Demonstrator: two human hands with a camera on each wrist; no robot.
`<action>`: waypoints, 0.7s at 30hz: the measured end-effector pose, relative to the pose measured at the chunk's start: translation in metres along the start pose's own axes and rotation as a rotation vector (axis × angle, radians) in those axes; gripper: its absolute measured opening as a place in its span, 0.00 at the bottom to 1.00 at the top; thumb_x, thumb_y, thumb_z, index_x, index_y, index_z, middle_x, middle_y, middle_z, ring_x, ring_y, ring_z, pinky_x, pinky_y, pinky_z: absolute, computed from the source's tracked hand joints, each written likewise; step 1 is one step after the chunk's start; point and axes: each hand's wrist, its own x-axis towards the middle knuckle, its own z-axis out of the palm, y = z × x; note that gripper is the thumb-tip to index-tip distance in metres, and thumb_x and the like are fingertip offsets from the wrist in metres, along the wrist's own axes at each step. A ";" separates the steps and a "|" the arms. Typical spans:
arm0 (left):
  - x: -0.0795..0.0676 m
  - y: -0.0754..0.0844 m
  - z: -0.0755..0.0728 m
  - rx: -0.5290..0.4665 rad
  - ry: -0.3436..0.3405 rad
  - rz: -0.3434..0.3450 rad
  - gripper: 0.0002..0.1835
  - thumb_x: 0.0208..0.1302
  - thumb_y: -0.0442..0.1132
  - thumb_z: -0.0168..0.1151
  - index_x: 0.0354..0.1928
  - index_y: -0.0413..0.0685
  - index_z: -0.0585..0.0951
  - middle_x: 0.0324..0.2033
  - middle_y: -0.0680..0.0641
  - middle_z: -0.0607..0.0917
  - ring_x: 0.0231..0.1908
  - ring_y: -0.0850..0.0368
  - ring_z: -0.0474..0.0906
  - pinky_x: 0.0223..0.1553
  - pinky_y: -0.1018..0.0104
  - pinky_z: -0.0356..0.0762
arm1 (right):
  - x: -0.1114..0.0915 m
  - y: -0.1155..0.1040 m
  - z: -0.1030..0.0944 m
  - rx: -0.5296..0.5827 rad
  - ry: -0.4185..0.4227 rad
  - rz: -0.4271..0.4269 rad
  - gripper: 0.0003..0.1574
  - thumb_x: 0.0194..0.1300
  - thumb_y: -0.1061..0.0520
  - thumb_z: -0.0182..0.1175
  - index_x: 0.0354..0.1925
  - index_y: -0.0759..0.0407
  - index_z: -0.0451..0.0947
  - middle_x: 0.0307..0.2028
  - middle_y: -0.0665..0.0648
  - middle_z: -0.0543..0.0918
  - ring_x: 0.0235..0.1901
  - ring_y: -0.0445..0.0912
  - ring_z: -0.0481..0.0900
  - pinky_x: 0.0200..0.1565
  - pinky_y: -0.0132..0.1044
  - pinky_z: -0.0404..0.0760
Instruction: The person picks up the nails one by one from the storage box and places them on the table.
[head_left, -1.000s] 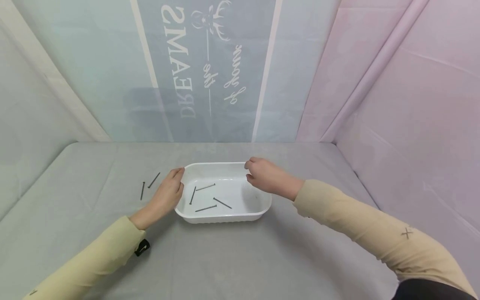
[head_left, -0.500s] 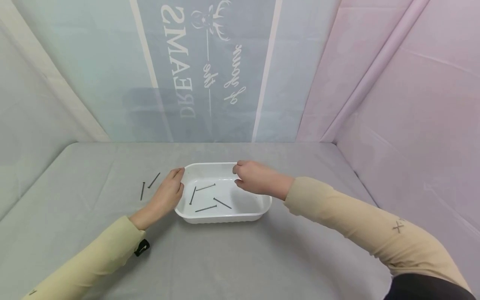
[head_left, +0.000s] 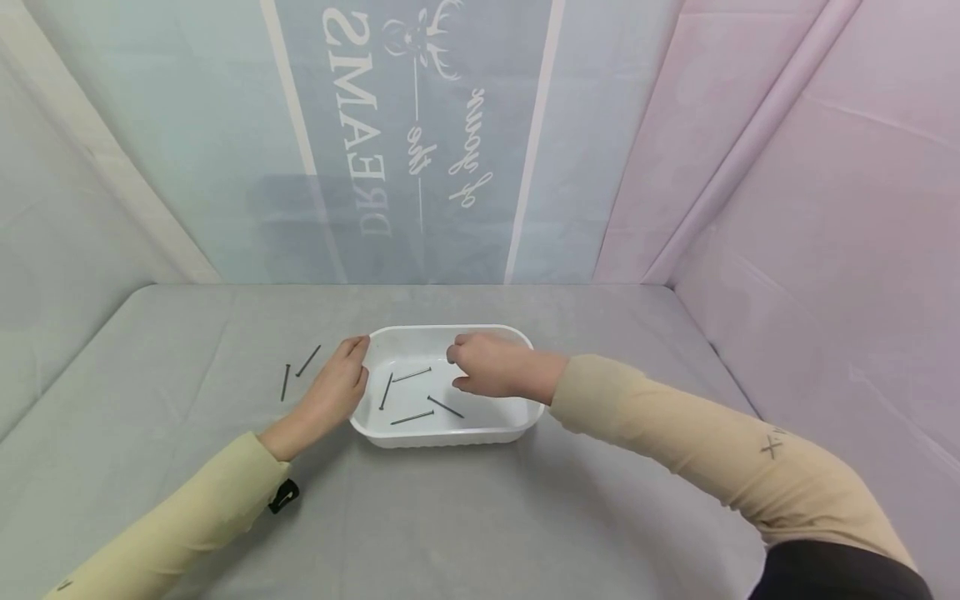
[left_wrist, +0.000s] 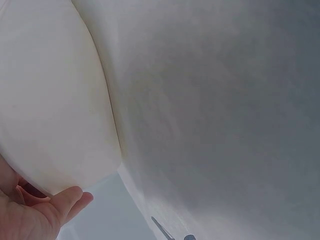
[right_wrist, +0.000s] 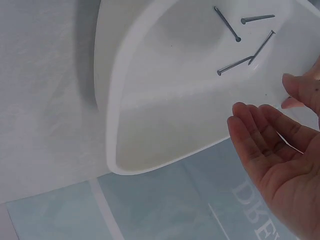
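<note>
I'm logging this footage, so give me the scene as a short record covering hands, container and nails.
Container: white tray on a gray cloth
Left hand: grips the tray's left end
Right hand: above the tray, holding nothing visible
Inside: four nails
Outside: two nails on the cloth, left of the tray

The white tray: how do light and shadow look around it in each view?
Head view: soft light, faint shadow on the tabletop near the white tray; left wrist view: dim, tabletop darker toward the upper right; right wrist view: grey shadow along the tray's outer side, nails fairly sharp.
</note>
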 end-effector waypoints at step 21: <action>0.000 -0.001 0.000 0.008 0.004 0.006 0.24 0.63 0.26 0.43 0.61 0.22 0.59 0.58 0.28 0.63 0.57 0.35 0.64 0.55 0.50 0.67 | 0.022 -0.010 0.010 -0.037 -0.139 -0.063 0.22 0.57 0.57 0.61 0.50 0.62 0.75 0.44 0.55 0.78 0.44 0.45 0.77 0.47 0.32 0.74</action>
